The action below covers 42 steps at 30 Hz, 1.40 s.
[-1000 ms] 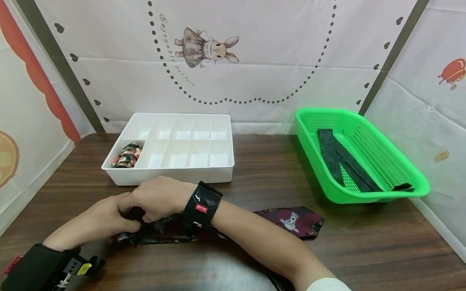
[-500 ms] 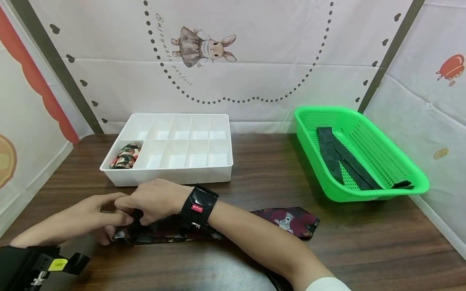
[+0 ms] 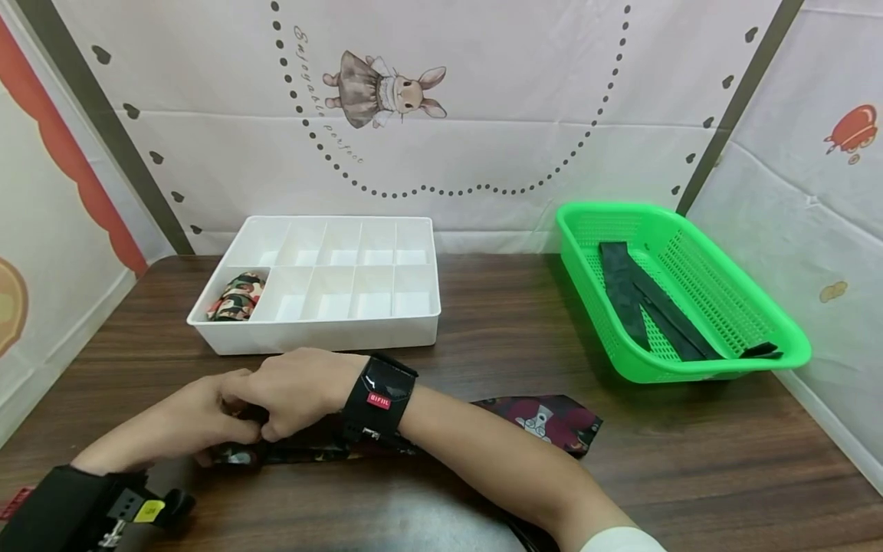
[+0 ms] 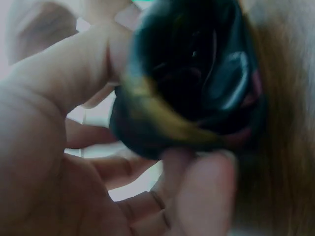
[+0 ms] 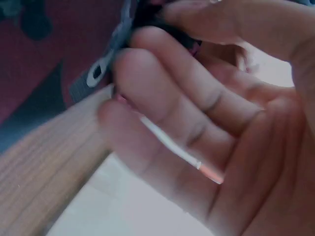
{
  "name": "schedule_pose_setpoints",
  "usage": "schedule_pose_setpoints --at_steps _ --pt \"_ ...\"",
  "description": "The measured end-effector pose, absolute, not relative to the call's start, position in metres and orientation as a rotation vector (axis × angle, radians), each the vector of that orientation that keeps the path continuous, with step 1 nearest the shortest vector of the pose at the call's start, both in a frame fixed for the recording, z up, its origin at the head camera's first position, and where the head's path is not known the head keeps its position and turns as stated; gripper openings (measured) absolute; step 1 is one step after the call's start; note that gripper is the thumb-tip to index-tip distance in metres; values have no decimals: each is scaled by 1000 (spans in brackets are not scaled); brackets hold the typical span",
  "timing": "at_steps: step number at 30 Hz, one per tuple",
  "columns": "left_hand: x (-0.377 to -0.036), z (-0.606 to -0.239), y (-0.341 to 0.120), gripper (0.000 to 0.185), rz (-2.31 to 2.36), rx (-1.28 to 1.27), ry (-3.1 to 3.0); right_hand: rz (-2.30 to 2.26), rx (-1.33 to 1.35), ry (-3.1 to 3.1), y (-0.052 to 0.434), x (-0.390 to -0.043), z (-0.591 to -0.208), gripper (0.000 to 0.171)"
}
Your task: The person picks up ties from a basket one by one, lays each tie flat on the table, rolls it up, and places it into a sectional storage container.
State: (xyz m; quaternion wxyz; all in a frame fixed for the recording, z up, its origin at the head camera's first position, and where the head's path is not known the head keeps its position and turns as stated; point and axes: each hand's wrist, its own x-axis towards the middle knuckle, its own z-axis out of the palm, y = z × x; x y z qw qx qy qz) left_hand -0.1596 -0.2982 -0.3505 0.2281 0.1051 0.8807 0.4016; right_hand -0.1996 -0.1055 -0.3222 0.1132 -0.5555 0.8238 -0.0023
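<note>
A dark red patterned necktie [image 3: 552, 420] lies lengthwise across the table, its wide end to the right. Its left end is coiled into a roll [image 4: 162, 123], seen blurred in the left wrist view. My left hand [image 3: 179, 420] pinches this roll between thumb and fingers. Right beside it, my right hand [image 3: 303, 391] grips the roll from above with bent fingers, touching the left hand. In the right wrist view, the tie's underside with a small loop [image 5: 96, 73] shows past the fingertips. My right forearm and hand hide the middle of the tie.
Behind the hands stands a white divided box [image 3: 331, 335]; a rolled camouflage-like patterned tie [image 3: 237, 297] sits in its front left compartment. A green basket [image 3: 697, 374] at the right holds black fabric strips [image 3: 624, 295]. A patterned white cloth [image 3: 510, 100] backs the table.
My left hand drew back to the left with spread fingers half a second ago, and is now again at the roll, to the right. My right hand stays nearly in place.
</note>
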Motion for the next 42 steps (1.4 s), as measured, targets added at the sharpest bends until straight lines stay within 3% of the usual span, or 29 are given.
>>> schedule_pose_setpoints --at_steps 5,9,13,20,27,34,42 --pt "-158 -348 -288 47 1079 267 2476 73 -1636 2420 -105 -199 -320 23" --pt "-157 -343 -292 50 1079 271 2445 87 -1688 2457 -105 -201 -322 23" --pt "-158 -339 -304 51 1118 314 2350 95 -1737 2477 -105 -205 -326 25" --pt "-163 -343 -314 33 1133 302 2288 52 -1814 2507 -107 -209 -335 36" --pt "-165 -349 -305 30 1130 273 2336 60 -1739 2493 -105 -203 -328 42" --pt "-161 -350 -289 39 968 241 2562 141 -1681 2484 -104 -198 -319 24" --pt "-158 -340 -300 42 1054 298 2421 144 -1769 2518 -105 -200 -326 20"
